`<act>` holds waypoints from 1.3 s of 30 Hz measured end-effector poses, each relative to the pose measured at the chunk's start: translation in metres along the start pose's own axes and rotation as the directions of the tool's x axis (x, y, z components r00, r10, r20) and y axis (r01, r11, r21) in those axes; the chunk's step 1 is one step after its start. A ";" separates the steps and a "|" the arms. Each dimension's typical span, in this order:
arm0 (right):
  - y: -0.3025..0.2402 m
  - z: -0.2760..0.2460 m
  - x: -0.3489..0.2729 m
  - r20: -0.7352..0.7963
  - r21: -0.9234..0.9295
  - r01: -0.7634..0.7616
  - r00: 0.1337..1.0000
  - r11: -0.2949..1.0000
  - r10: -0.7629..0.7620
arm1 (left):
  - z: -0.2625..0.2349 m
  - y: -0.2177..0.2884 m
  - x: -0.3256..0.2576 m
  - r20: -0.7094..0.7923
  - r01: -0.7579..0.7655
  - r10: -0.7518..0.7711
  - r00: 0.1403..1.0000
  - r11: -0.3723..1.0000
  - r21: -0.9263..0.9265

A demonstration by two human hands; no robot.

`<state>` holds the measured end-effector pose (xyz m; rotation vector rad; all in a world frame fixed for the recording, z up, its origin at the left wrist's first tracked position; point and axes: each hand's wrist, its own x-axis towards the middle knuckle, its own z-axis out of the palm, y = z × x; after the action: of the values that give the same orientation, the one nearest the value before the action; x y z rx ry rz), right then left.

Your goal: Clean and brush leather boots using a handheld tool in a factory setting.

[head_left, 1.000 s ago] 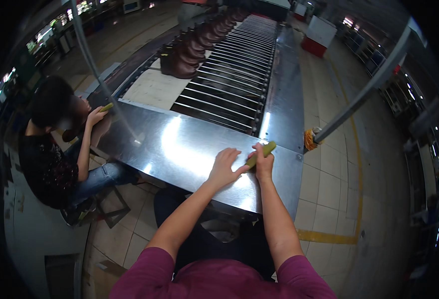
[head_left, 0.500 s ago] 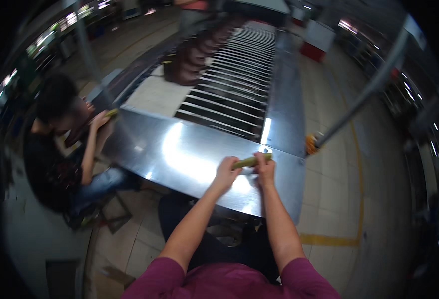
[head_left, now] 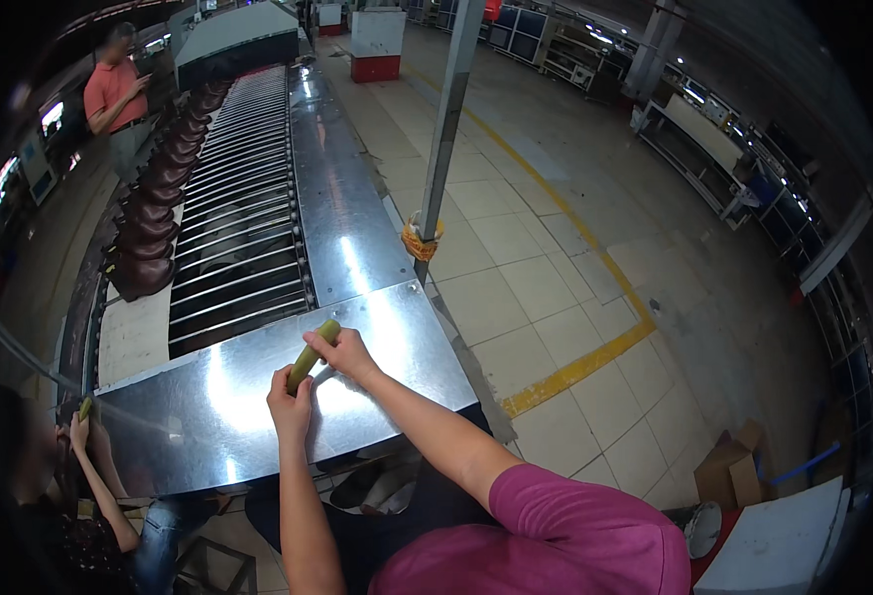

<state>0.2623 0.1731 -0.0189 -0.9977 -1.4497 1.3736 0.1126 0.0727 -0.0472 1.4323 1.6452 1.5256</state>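
Note:
Between my two hands is an olive-green rod [head_left: 305, 368], short and thick, held at a slant above the shiny metal table [head_left: 228, 461]. My left hand [head_left: 290, 399] is closed round its lower, nearer end. Near the upper, farther end, the fingers and thumb of my right hand [head_left: 350, 355] grip it. What exactly the rod is I cannot make out.
Beyond the table runs a conveyor of metal bars [head_left: 233, 248], with a row of dark brown curved pieces [head_left: 146, 238] along its left. A seated co-worker [head_left: 69, 540] holds a similar green piece at left. A metal post [head_left: 443, 149] stands at right; a cardboard box [head_left: 732, 466] lies behind.
My view has swung to the right, so the table and conveyor now lie farther left. The rod has turned from nearly level to a steeper slant, still in both hands.

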 end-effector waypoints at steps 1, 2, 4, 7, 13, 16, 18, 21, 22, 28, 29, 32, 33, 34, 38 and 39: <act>0.001 0.010 0.000 0.020 -0.029 -0.023 1.000 0.999 0.023 | -0.010 -0.012 -0.003 -0.032 -0.022 0.022 0.999 1.000 -0.002; 0.002 0.020 -0.001 0.049 -0.060 -0.043 0.998 0.997 0.046 | -0.016 -0.024 -0.003 -0.063 -0.055 0.056 0.996 0.998 0.013; 0.011 0.028 -0.010 -0.033 0.204 -0.044 0.998 0.978 0.052 | -0.007 0.004 -0.013 -0.058 0.143 -0.157 0.986 0.971 -0.192; 0.016 0.011 -0.012 -0.040 0.164 -0.154 0.986 0.974 0.163 | 0.005 -0.013 -0.014 -0.073 -0.039 0.035 0.997 0.998 -0.057; 0.014 0.004 -0.014 -0.034 0.030 -0.009 0.999 1.000 0.010 | -0.008 0.013 -0.015 -0.045 -0.061 0.068 0.997 0.987 0.150; 0.011 0.006 -0.012 -0.020 0.032 -0.025 0.999 0.999 0.026 | -0.011 0.013 -0.013 -0.054 -0.068 0.077 0.996 0.987 0.142; 0.012 0.004 -0.009 -0.013 0.029 -0.016 1.000 0.999 0.017 | -0.009 0.014 -0.011 -0.058 -0.060 0.071 0.996 0.985 0.163; 0.016 0.004 -0.008 -0.024 0.024 -0.014 1.000 1.000 0.014 | -0.008 0.014 -0.010 -0.094 -0.028 0.035 0.995 0.997 0.072; 0.017 0.002 -0.006 -0.028 0.038 -0.025 0.999 0.999 0.026 | -0.007 0.014 -0.009 -0.111 -0.020 0.029 0.993 0.997 0.080; 0.013 0.000 -0.008 -0.038 0.101 -0.021 0.999 0.995 0.025 | -0.006 0.019 -0.008 -0.055 -0.006 0.009 0.998 0.999 0.049; 0.012 -0.001 -0.008 -0.026 0.100 -0.020 0.999 0.995 0.023 | -0.004 0.019 -0.008 -0.049 0.014 -0.012 0.999 0.999 0.042; 0.015 -0.001 -0.006 -0.011 0.094 -0.024 1.000 0.995 0.025 | -0.006 0.016 -0.010 -0.068 -0.025 0.028 0.997 0.999 0.044; 0.018 0.000 -0.005 0.011 0.083 -0.004 1.000 0.997 0.004 | -0.006 0.016 -0.011 -0.074 -0.022 0.025 0.997 0.999 0.040; 0.020 -0.001 -0.005 0.033 0.073 0.015 0.999 0.997 -0.017 | -0.005 0.016 -0.012 -0.078 -0.006 0.008 0.997 1.000 0.028; 0.020 -0.007 -0.003 0.034 0.131 0.009 0.999 0.991 -0.013 | -0.009 0.027 -0.009 -0.070 0.005 -0.011 0.997 0.996 -0.091; 0.020 -0.005 -0.003 0.052 0.168 0.026 0.998 0.985 -0.036 | -0.007 0.018 -0.008 -0.119 -0.036 0.015 0.993 0.985 -0.172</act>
<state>0.2681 0.1729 -0.0395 -0.8326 -1.3592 1.4838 0.1157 0.0597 -0.0308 1.2979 1.5217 1.7511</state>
